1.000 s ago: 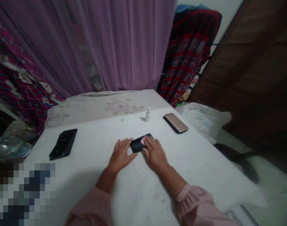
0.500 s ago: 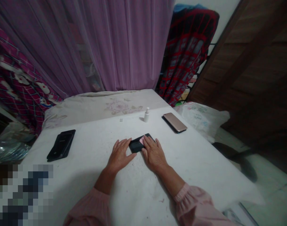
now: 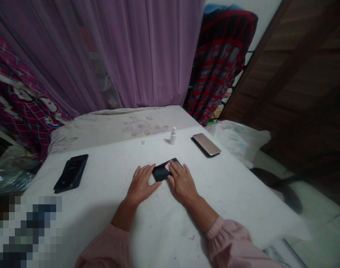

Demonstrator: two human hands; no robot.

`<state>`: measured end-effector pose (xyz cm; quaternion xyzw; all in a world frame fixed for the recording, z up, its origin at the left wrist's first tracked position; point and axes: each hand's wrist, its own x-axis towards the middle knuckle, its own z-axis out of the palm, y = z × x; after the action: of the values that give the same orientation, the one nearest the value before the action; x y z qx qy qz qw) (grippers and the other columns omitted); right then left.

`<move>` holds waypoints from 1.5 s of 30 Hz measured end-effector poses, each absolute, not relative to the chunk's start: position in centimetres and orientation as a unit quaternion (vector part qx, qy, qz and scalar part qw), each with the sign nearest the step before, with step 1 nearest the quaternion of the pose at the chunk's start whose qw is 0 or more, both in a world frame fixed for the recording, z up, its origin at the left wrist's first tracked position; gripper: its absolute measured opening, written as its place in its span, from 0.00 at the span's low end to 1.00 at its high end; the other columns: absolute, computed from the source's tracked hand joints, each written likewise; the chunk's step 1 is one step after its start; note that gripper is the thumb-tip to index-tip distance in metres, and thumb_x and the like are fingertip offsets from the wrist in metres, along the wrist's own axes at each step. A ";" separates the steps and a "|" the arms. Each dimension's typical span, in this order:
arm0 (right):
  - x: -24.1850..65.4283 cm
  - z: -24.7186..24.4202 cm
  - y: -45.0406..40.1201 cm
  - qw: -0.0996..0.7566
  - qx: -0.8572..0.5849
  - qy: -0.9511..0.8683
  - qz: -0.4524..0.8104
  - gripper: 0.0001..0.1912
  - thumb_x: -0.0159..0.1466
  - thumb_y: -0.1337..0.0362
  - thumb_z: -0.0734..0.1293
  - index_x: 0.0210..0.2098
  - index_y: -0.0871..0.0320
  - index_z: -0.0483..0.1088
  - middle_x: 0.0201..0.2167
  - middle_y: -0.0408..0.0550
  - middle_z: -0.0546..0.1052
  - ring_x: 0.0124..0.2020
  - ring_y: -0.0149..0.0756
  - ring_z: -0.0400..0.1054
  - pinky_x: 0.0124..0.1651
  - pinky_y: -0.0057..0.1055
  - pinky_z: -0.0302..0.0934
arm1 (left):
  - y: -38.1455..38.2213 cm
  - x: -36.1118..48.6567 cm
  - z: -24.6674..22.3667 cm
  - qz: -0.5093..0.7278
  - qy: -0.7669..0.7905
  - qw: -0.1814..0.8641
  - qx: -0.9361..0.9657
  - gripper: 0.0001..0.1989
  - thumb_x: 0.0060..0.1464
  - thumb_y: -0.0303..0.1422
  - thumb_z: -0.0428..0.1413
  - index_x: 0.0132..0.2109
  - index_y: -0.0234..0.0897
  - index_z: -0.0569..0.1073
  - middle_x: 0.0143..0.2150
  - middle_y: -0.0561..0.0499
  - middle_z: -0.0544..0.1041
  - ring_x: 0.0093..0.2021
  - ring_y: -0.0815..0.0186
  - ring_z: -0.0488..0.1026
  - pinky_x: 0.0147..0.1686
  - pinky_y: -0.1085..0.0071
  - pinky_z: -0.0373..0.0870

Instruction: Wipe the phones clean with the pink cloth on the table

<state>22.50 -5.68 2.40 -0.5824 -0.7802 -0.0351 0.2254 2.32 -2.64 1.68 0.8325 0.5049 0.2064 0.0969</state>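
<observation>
A black phone point(image 3: 161, 173) lies flat on the white-covered table in front of me. My left hand point(image 3: 141, 185) holds its left end, fingers at the far corner and thumb along the near edge. Over the phone's right part rests my right hand point(image 3: 184, 186), its fingers pressing a small pink cloth point(image 3: 167, 166) against the surface. Most of the cloth is hidden beneath those fingers. Beyond the phone stands a small white spray bottle point(image 3: 173, 137), upright.
Stacked dark phones point(image 3: 72, 173) lie at the left. A gold phone point(image 3: 206, 144) sits on a dark one at the right. A tiny pale square point(image 3: 143, 142) is left of the bottle. Purple curtains point(image 3: 147, 56) hang behind the table point(image 3: 102, 163).
Both hands stay on the phone and the pink cloth, with barely any shift. The whole view has moved very slightly.
</observation>
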 end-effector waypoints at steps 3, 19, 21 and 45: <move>22.9 2.4 -5.3 0.218 -0.610 -0.761 -0.044 0.23 0.70 0.62 0.56 0.61 0.65 0.64 0.64 0.57 0.64 0.63 0.51 0.59 0.64 0.53 0.49 | -2.7 2.3 1.8 0.204 0.505 0.099 0.833 0.31 0.56 0.42 0.57 0.64 0.43 0.60 0.62 0.45 0.70 0.63 0.56 0.65 0.66 0.50 0.50; 22.6 3.0 -4.5 0.211 -0.631 -0.746 -0.034 0.22 0.70 0.63 0.56 0.60 0.64 0.66 0.62 0.58 0.66 0.62 0.50 0.60 0.65 0.53 0.47 | -2.6 2.4 2.2 0.203 0.512 0.123 0.825 0.34 0.54 0.39 0.59 0.65 0.40 0.57 0.62 0.43 0.69 0.63 0.56 0.64 0.66 0.50 0.49; 22.2 3.0 -4.3 0.210 -0.626 -0.751 -0.025 0.22 0.70 0.63 0.56 0.60 0.65 0.66 0.62 0.58 0.66 0.63 0.49 0.59 0.65 0.51 0.47 | -2.6 2.4 2.2 0.213 0.509 0.133 0.823 0.37 0.53 0.38 0.59 0.66 0.40 0.54 0.62 0.44 0.70 0.63 0.56 0.65 0.66 0.50 0.49; 20.2 3.3 -4.2 0.223 -0.520 -0.824 0.021 0.23 0.69 0.63 0.58 0.61 0.64 0.64 0.63 0.57 0.66 0.63 0.46 0.59 0.66 0.49 0.48 | -2.1 2.0 1.6 0.292 0.509 0.160 0.794 0.48 0.45 0.35 0.65 0.68 0.43 0.49 0.53 0.48 0.76 0.57 0.53 0.69 0.62 0.47 0.54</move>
<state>20.24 -4.23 3.29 -0.5204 -0.8241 0.0212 0.2227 1.98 -2.06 1.60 0.7939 0.5091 0.2915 0.1597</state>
